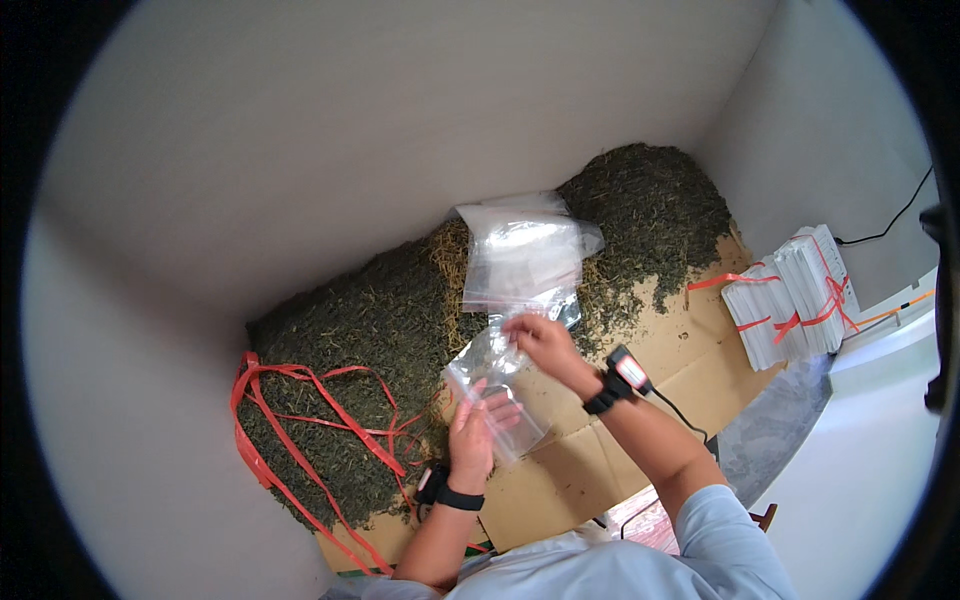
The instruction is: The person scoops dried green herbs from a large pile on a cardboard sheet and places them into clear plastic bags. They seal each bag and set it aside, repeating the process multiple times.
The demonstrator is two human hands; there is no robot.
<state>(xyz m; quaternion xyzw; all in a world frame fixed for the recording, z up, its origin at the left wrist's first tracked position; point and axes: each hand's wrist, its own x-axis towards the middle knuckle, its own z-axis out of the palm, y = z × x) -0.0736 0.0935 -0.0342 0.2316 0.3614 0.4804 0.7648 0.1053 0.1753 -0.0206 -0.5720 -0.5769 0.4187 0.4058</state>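
Note:
A small clear plastic zip bag (492, 385) is stretched between both hands above a flattened cardboard sheet (610, 400). My left hand (472, 432) grips its lower end, fingers curled over the film. My right hand (538, 338) pinches its upper end. Just beyond the right hand lies a loose stack of clear plastic bags (522, 250), resting on a wide heap of dark green dried leaves (380, 320) piled against the white wall. Each wrist carries a black band with a small device.
Red plastic strapping (300, 425) lies tangled over the left part of the leaf heap. Bundles of white flat packets tied with red bands (790, 295) stand at the right on the cardboard. A black cable (895, 225) runs along the right wall.

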